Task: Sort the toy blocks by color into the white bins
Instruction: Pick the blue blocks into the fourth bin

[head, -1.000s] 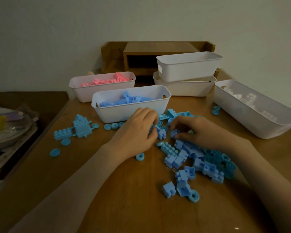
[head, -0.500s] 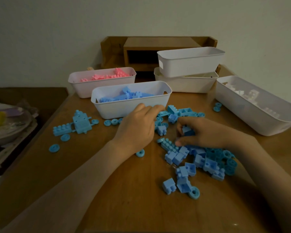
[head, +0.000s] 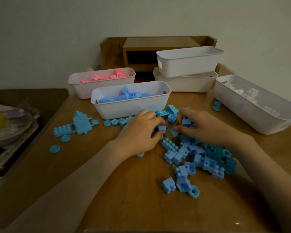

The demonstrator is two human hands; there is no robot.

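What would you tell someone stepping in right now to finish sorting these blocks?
Hands: left hand pinches a small blue block; right hand grips a second blue block, both in front of the blue-filled bin.
Done: pink blocks in the back-left bin, white blocks in the right bin.
Left: the blue pile and scattered blue pieces on the table.

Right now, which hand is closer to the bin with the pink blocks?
Left. The left hand is in front of the pink-block bin, a little to its right, with the blue-block bin between them. The right hand is farther right, beyond the left hand.
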